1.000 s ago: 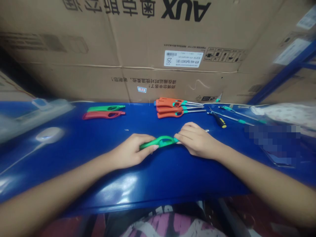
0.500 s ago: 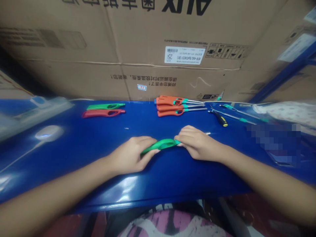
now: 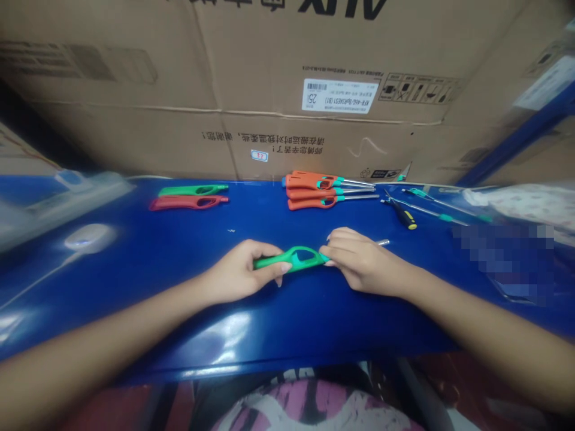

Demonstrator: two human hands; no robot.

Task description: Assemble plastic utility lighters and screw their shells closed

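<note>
Seemingly for steadiness, the left hand (image 3: 245,269) clasps the green lighter (image 3: 291,261), the right hand (image 3: 362,260) its metal rod (image 3: 384,242), midway between the desk's (image 3: 332,326) near and far edges.

Orange lighters (image 3: 309,194), screwdriver (image 3: 404,215) on blue table (image 3: 323,323)

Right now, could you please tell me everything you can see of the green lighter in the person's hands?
The green lighter has a smooth, plastic-looking body with a looped opening and a teal piece inside it. The left hand grips its rear end; the right hand closes around its front, a metal-looking tip showing beyond. It points rightward over the blue table; whether it touches the table is unclear.
</note>
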